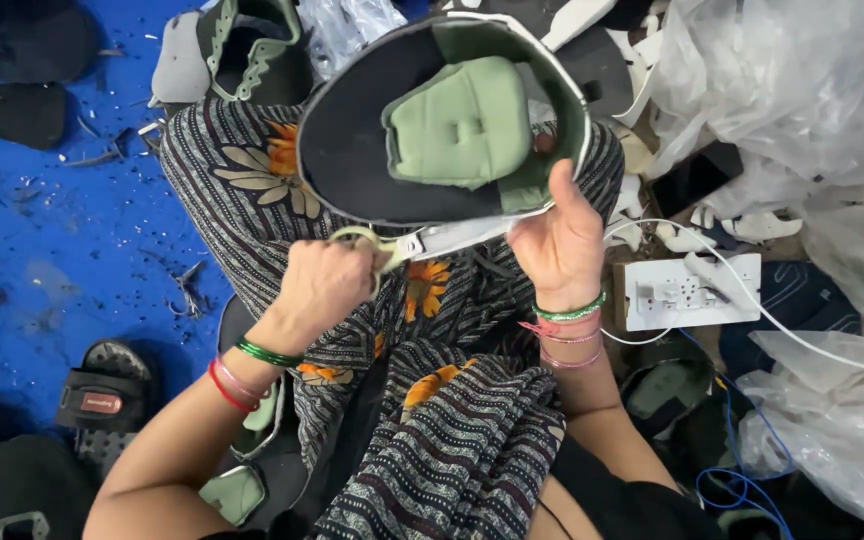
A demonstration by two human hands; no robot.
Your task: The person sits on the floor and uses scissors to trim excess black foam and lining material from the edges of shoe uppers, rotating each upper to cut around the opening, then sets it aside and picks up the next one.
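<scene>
My left hand (324, 285) grips a pair of scissors (402, 245) with pale yellow-green handles, its blades at the lower edge of a shoe upper. The shoe upper (352, 150) is black inside with a white rim and a green padded tongue (462, 125). My right hand (557, 240) holds that upper by its lower right edge, thumb up against the rim. Both wrists wear coloured bangles. The piece is held above my lap, which is covered by striped, flower-printed cloth (242, 170).
A blue floor (52, 220) at left carries offcuts, black pieces and a sandal (102, 395). Another green and grey upper (242, 50) lies behind. At right sit a white power strip (692, 290) with cables and clear plastic bags (802, 90).
</scene>
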